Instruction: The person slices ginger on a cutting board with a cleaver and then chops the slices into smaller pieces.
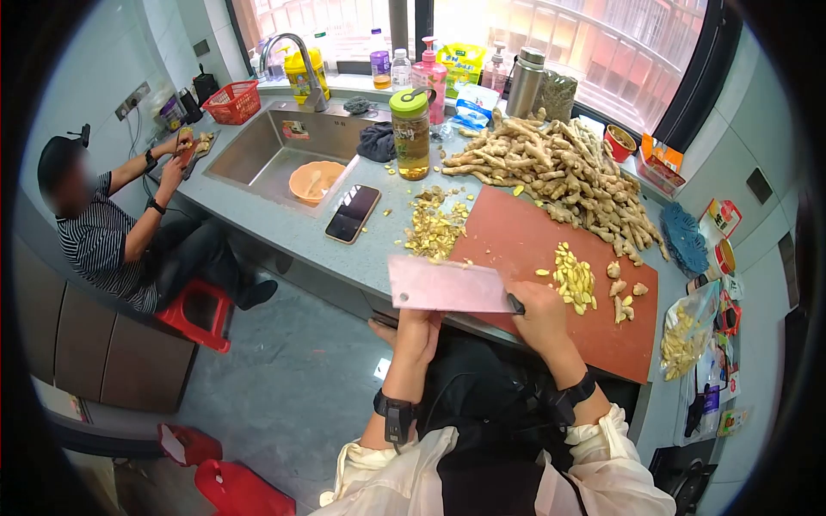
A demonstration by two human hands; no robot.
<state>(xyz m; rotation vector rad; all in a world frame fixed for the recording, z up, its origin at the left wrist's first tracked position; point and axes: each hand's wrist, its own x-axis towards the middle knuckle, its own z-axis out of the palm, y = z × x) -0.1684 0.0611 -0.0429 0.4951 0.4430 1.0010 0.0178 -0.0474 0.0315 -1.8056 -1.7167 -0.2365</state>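
My right hand (540, 316) grips the black handle of a pink cleaver (447, 285), held flat over the near edge of the red cutting board (525, 241). My left hand (415, 334) sits under the blade, touching its underside. A small pile of chopped ginger (575, 279) and a few ginger chunks (621, 292) lie on the board right of my right hand. More chopped ginger bits (434, 228) are heaped on the counter left of the board. A big pile of whole ginger roots (559, 168) lies behind the board.
A phone (352, 213) lies by the sink (267, 150), which holds an orange bowl (315, 181). A green-lidded bottle (411, 133) stands behind the bits. A bag of cut ginger (686, 331) lies at right. Another person (112, 232) sits at left on a red stool (198, 314), working at the counter.
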